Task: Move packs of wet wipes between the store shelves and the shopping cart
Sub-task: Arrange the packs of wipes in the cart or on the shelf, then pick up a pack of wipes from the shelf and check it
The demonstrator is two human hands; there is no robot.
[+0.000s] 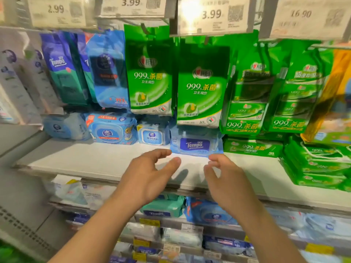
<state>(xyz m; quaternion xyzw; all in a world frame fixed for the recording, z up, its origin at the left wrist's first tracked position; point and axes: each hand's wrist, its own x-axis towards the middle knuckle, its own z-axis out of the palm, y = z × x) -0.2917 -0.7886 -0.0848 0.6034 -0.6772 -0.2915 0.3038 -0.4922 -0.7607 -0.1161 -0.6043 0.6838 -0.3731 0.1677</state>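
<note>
A light-blue Tempo wet-wipes pack point(195, 144) lies flat on the white shelf point(106, 160), right in front of me. My left hand point(150, 173) hovers just before its left corner, fingers loosely spread and holding nothing. My right hand point(226, 177) hovers before its right corner, fingers relaxed and empty too. Neither hand touches the pack. The shopping cart is out of view.
Green wipes packs point(149, 78) point(202, 88) hang on pegs above the shelf. Blue packs point(112, 129) point(152, 134) lie to the left, green stacks point(252, 148) point(315, 164) to the right. Lower shelves point(190, 228) hold more packs. Price tags point(210, 14) hang overhead.
</note>
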